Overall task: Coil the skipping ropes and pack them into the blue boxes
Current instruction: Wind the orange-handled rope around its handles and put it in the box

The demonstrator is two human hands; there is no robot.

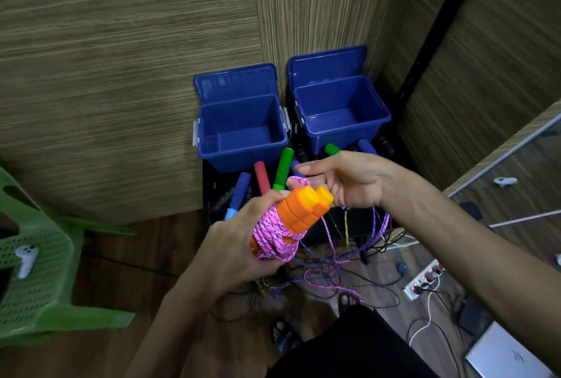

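The left hand (pixel 243 244) reaches up from the lower frame, fingers curled round two orange ribbed plastic skipping-rope handles (pixel 299 209) held side by side, with the pink braided rope (pixel 273 241) wound in coils about them and the hand. The right hand (pixel 343 180) comes in from the right, palm turned up, fingers loosely bent, a loop of the pink rope hooked over one finger just beside the handle tips. Beyond the hands, two open blue plastic boxes (pixel 243 131) stand side by side against the wood-grain wall, lids tipped back. Green, red and blue foam handles (pixel 283 169) lie in front of them, with loose ropes (pixel 334 262) tangled below.
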